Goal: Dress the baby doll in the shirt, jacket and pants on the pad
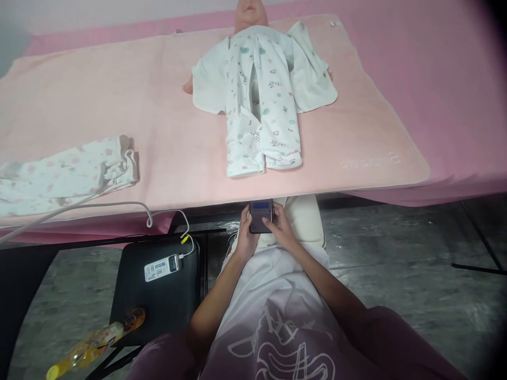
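Low in front of me, just under the table's front edge, I hold a dark smartphone over my lap. My left hand wraps round its left side. My right hand grips the right side, with the thumb over the screen. Beyond the phone, a baby doll lies on its back on the table, its upper head out of frame. White baby trousers with small printed figures lie flat along its body. A white top spreads out at both sides, with the doll's hands showing at its edges.
A pink mat covers much of the pink-draped table. Folded baby clothes lie at left. On a black stool sits a white power bank, its cable running over the table edge. A yellow-capped bottle is at lower left.
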Available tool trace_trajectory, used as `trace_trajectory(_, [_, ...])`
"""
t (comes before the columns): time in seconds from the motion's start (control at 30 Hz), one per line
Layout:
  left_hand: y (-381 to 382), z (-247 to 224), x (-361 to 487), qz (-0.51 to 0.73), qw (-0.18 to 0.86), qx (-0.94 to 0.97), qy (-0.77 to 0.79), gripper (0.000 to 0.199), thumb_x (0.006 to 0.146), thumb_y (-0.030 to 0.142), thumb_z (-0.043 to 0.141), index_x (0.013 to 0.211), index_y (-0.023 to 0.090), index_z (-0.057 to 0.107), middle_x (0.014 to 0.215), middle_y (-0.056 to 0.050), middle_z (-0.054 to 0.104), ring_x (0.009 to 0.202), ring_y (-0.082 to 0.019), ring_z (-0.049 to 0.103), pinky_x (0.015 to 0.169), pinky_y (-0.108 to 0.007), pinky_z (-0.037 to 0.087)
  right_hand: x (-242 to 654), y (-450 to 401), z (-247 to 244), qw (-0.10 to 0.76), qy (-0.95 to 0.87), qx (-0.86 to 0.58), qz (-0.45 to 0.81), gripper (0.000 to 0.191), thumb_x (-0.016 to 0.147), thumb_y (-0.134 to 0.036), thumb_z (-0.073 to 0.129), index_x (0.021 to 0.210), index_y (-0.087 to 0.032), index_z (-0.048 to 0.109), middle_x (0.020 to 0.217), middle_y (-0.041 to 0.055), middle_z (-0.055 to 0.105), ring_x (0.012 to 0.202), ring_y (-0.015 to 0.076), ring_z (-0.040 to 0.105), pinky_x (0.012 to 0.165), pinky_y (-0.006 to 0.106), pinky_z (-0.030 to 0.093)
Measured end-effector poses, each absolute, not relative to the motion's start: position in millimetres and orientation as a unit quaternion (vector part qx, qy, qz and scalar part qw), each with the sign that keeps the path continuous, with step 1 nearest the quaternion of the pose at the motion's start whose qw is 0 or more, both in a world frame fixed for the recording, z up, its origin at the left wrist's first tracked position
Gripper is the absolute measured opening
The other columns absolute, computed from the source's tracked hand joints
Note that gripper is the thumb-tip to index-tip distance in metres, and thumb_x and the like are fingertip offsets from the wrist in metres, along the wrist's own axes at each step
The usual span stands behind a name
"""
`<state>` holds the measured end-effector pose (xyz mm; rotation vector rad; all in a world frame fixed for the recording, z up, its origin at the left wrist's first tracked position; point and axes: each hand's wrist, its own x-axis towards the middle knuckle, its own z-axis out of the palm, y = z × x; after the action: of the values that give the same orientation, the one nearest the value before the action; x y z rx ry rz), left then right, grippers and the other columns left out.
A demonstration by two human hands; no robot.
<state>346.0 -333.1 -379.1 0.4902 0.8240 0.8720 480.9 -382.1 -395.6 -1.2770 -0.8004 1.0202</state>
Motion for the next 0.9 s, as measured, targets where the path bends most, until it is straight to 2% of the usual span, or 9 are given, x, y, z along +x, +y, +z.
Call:
trace_trajectory(0.13, [-333, -379, 345, 0.403, 0.797, 0.231, 0.386, 0.058, 0.094, 0.049, 0.091, 0.147, 0.036, 0.073, 0.150, -0.002, 0.074, 0.141, -0.023, 0.067, 0.110, -0.029, 0.057, 476, -379, -400, 0.625, -0.333, -0.565, 0.424, 0.063, 0.101, -0.061, 0.080, 0.144, -0.026, 0.051, 0.127, 0.0115, 0.075, 0.119, 0.0287, 0.074, 0.110, 0.046, 0.061])
trace_trajectory(0.33, [-333, -380, 346, 0.403, 0.800, 0.228, 0.382, 0.059, 0.095, 0.049, 0.088, 0.149, 0.035, 0.071, 0.149, -0.003, 0.074, 0.139, -0.025, 0.068, 0.115, -0.035, 0.057, 482, -384, -405, 0.613, -0.349, -0.564, 0.430, 0.056, 0.107, -0.060, 0.070, 0.149, -0.027, 0.054, 0.132, 0.0108, 0.076, 0.126, 0.0285, 0.072, 0.115, 0.047, 0.058])
trace_trajectory(0.6, [-333, -378, 346, 0.405, 0.792, 0.227, 0.396, 0.055, 0.097, 0.049, 0.085, 0.148, 0.034, 0.071, 0.150, -0.002, 0.073, 0.141, -0.024, 0.066, 0.114, -0.033, 0.054, 479, -381, -400, 0.619, -0.345, -0.567, 0.419, 0.060, 0.103, -0.062, 0.076, 0.147, -0.026, 0.055, 0.131, 0.0118, 0.077, 0.122, 0.0291, 0.073, 0.113, 0.048, 0.060])
trace_trajectory(0.77, [-333, -378, 346, 0.407, 0.792, 0.231, 0.392, 0.054, 0.098, 0.050, 0.084, 0.148, 0.034, 0.070, 0.148, -0.002, 0.074, 0.137, -0.023, 0.067, 0.110, -0.031, 0.056, 483, -384, -400, 0.618, -0.345, -0.551, 0.442, 0.060, 0.105, -0.063, 0.072, 0.149, -0.027, 0.053, 0.135, 0.0116, 0.075, 0.129, 0.0298, 0.071, 0.118, 0.048, 0.056])
trace_trajectory(0.9, [-333, -380, 346, 0.407, 0.789, 0.234, 0.396, 0.055, 0.097, 0.051, 0.085, 0.147, 0.034, 0.070, 0.147, -0.002, 0.074, 0.135, -0.023, 0.069, 0.110, -0.032, 0.056, 487, -388, -401, 0.615, -0.348, -0.535, 0.462, 0.058, 0.106, -0.059, 0.070, 0.151, -0.027, 0.052, 0.135, 0.0107, 0.075, 0.124, 0.0286, 0.071, 0.116, 0.047, 0.055])
